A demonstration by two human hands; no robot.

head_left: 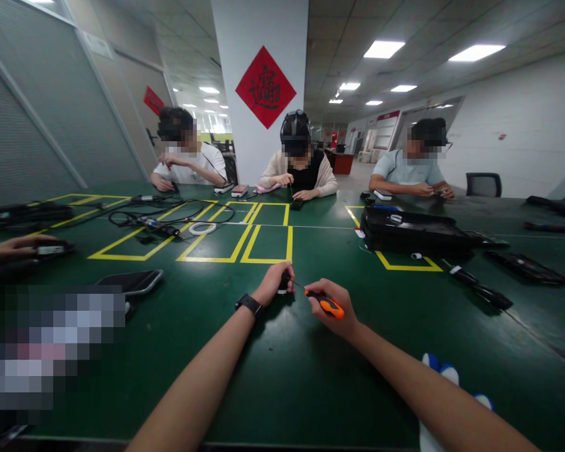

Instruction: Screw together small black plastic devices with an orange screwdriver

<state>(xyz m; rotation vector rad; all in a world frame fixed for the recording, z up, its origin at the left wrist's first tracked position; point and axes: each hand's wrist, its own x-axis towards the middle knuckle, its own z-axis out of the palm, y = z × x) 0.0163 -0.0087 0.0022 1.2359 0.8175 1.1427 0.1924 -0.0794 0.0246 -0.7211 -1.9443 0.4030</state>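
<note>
My left hand is closed around a small black object with a pale lower edge; its kind cannot be made out. In my right hand is a screwdriver with an orange and black handle. The thin metal shaft points left, its tip at or very near the small black object. Both hands are just above the green table, close together near its middle. My fingers partly hide the black object and the far end of the shaft.
Black cables and a white ring lie ahead on the left. A black case stands at right, with black devices beyond it. Blue-and-white items lie by my right forearm. A neighbour's hand is at left; several people sit around the table.
</note>
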